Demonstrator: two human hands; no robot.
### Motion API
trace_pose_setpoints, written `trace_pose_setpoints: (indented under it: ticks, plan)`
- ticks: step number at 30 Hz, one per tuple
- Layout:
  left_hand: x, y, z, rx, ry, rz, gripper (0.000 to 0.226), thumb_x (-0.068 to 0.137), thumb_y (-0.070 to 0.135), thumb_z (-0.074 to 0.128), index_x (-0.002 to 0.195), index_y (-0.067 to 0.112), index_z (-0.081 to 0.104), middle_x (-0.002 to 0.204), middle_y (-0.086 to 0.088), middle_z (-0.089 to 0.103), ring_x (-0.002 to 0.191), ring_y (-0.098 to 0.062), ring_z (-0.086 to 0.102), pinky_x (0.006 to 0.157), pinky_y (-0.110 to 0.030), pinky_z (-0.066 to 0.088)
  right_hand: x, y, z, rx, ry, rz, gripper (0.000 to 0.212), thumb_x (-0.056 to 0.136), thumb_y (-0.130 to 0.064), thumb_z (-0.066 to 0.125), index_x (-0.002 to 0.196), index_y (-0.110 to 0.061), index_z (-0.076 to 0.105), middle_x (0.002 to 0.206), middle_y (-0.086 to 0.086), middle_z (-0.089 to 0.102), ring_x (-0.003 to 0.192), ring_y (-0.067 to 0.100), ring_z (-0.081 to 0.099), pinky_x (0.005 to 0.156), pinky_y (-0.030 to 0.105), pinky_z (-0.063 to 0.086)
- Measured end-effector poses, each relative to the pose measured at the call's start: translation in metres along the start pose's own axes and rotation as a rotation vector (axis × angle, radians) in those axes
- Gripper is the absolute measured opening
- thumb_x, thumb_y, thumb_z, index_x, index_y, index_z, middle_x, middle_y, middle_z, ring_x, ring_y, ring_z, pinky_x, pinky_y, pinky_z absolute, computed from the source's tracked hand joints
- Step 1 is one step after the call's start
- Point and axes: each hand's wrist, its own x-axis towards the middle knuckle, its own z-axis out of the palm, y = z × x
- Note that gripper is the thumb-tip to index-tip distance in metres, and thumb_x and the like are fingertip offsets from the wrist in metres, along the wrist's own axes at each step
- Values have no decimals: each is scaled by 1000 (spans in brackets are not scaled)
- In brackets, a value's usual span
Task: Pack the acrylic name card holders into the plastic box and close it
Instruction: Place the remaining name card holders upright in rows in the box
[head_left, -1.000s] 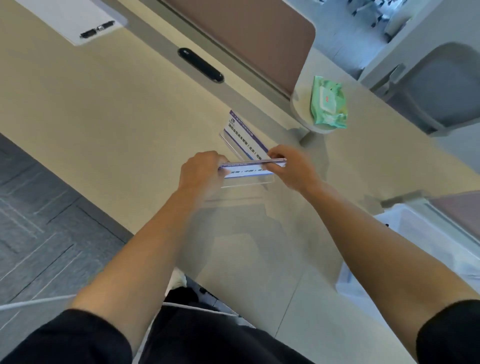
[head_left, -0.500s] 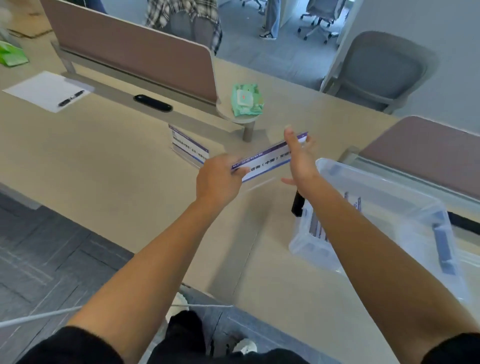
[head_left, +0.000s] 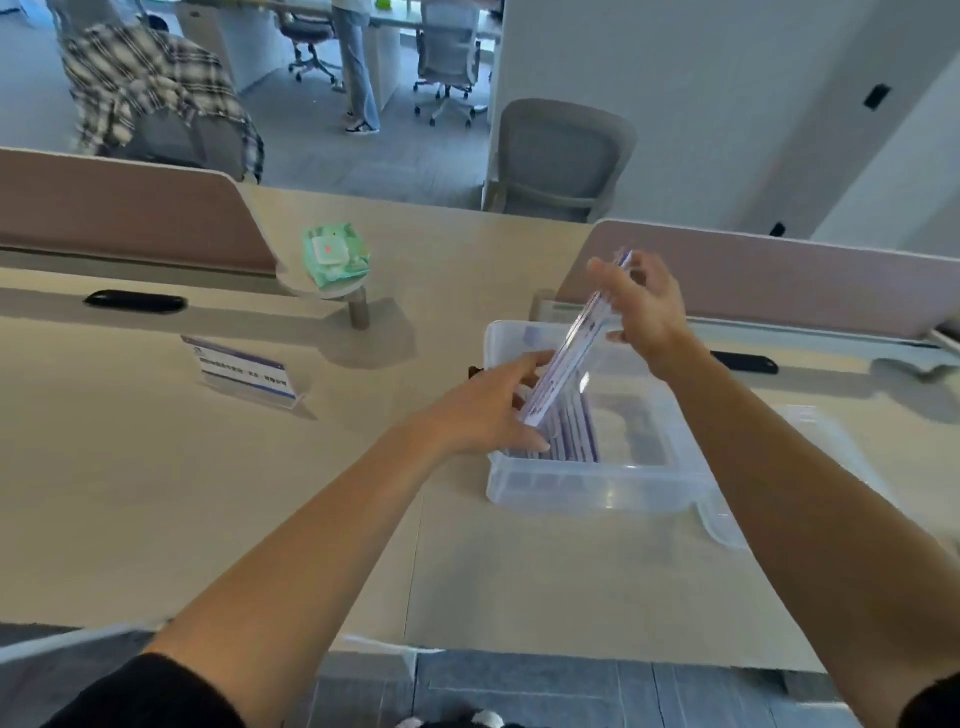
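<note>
We hold one acrylic name card holder (head_left: 574, 345) by its two ends, our right hand (head_left: 641, 312) pinching the high far end and our left hand (head_left: 485, 410) gripping the low near end, so its long axis slants down toward us over the open plastic box (head_left: 587, 488). The near end already sits just above the row of holders (head_left: 571, 439) standing in the box's left part, so the left hand leads the drop. One more holder (head_left: 244, 371) stands on the desk (head_left: 156, 467) to the left, well apart; its print is too blurred to read.
</note>
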Motion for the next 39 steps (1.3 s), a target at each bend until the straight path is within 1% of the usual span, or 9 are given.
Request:
trace_pose_setpoints:
  ticks: [6,8,11,15,21,26,30,34,39]
  plan:
    - [26,18,36,2,39,222,111,71,29,85,143,62,7,145,8,37,131,-10,35,108,-31,35,-2,9,-56,96,-29,95,65,75,-57,65,127,-21,51,122,4,58,104,24,60,76,46,57]
    - [39,22,44,2,4,223,114,69,31,87,143,63,7,137,11,43,115,-11,48,102,-36,45,0,18,-69,190,-33,130,68,72,-58,62,128,-20,52,117,1,59,106,28,59,73,43,55]
    - [59,26,57,-41,-33,201,114,64,25,91,143,61,17,106,9,54,77,-8,55,83,-35,58,12,34,-82,259,-102,131,66,75,-60,56,126,-18,52,120,2,59,111,31,58,90,53,53]
    - [90,40,74,-60,19,146,101,71,20,87,147,48,26,100,7,54,79,-12,62,81,-33,59,44,62,-103,307,-276,123,85,72,-71,57,142,-28,36,146,5,42,129,35,47,106,60,39]
    - [142,47,101,-31,85,-29,101,71,28,87,145,51,22,98,13,55,86,-13,60,87,-34,57,105,106,-134,308,-714,74,113,63,-52,87,146,-55,10,156,0,21,137,40,36,97,68,43]
    - [155,36,113,123,152,-175,106,69,44,84,150,41,17,118,10,53,116,-15,45,109,-40,38,136,133,-131,378,-752,178,108,56,-47,90,142,-52,24,153,5,30,120,37,57,94,61,50]
    - [145,-7,98,468,269,-405,110,63,65,77,151,37,18,146,-9,33,136,-32,20,116,-45,16,152,154,-126,370,-770,191,98,55,-42,91,135,-53,36,154,-1,22,124,40,52,92,64,50]
    - [135,-55,92,728,330,-541,106,64,78,65,149,36,18,150,-21,19,138,-39,16,115,-49,18,164,180,-123,390,-809,270,97,53,-43,93,134,-53,41,155,-1,21,123,39,54,88,62,53]
    - [124,-89,97,553,348,-646,93,77,63,63,151,43,10,147,-22,27,137,-38,21,113,-46,25,161,209,-111,206,-778,294,101,54,-41,91,140,-51,38,153,-21,14,129,30,49,76,47,59]
